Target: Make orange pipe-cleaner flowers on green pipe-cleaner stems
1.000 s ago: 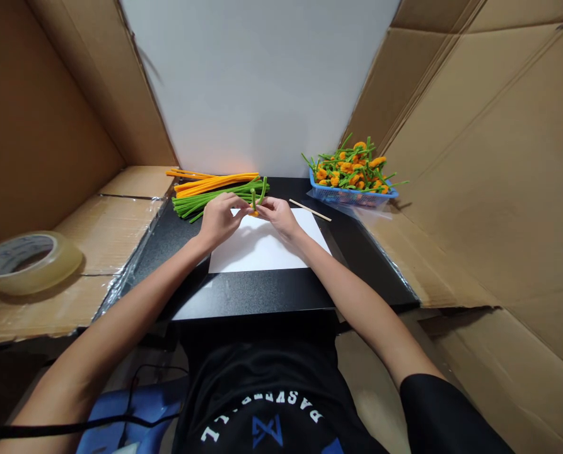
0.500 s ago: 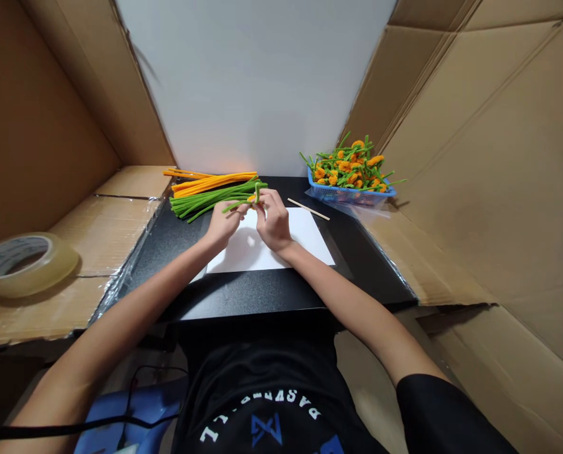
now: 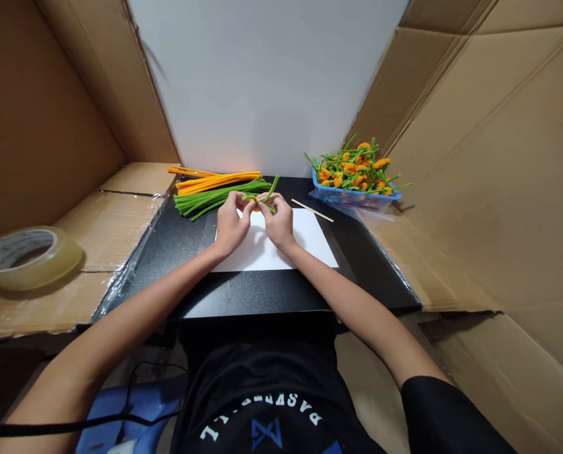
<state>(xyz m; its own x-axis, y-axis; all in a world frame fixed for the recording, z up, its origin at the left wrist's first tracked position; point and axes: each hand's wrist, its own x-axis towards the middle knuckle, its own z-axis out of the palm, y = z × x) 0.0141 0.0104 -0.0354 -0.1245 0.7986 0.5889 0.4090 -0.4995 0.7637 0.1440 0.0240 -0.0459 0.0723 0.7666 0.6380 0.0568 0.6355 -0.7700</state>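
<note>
Above a white sheet of paper [image 3: 309,243], my left hand [image 3: 231,222] and my right hand [image 3: 277,222] meet, both pinching a small orange and green pipe-cleaner piece [image 3: 256,205]. Its green ends stick up and out between the fingers, one pointing up to the right. The fingers partly hide the orange part. Just beyond my left hand lie green pipe cleaners [image 3: 200,203], with orange pipe cleaners [image 3: 219,181] behind them. A thin wooden stick [image 3: 312,210] rests to the right of my right hand.
At the back right, a blue basket [image 3: 357,197] holds several orange and green pipe-cleaner pieces. A large roll of clear tape [image 3: 58,258] lies on cardboard at the left. Cardboard walls flank the black table [image 3: 257,293], and a pale panel stands behind it.
My left hand has come closer to my right hand and now pinches the piece beside it. The piece has turned, and its green ends point differently. The view has shifted slightly.
</note>
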